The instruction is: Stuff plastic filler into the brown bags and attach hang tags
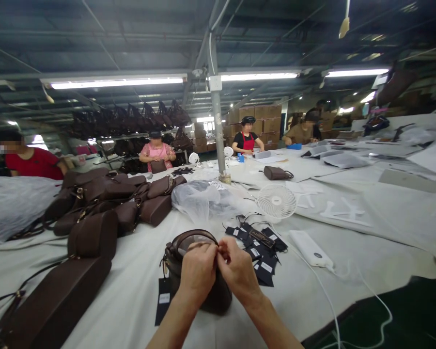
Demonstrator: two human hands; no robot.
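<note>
A dark brown handbag (218, 295) stands on the pale table cover in front of me, its curved handle raised. My left hand (199, 266) and my right hand (236, 264) meet at the bag's top edge, fingers pinched together fingertip to fingertip. Whatever small part they pinch is hidden by the fingers. From the bag's left side hangs a black tag (163, 301) with a white label. Just right of my hands lies a loose pile of black tags (264, 257) with cords.
Brown bags (98, 232) heap up on the left. Ahead are clear plastic (199, 198), a white fan (276, 200) and a metal post (218, 131). A white power strip (311, 249) with cables lies right. Several people sit around the table's far side.
</note>
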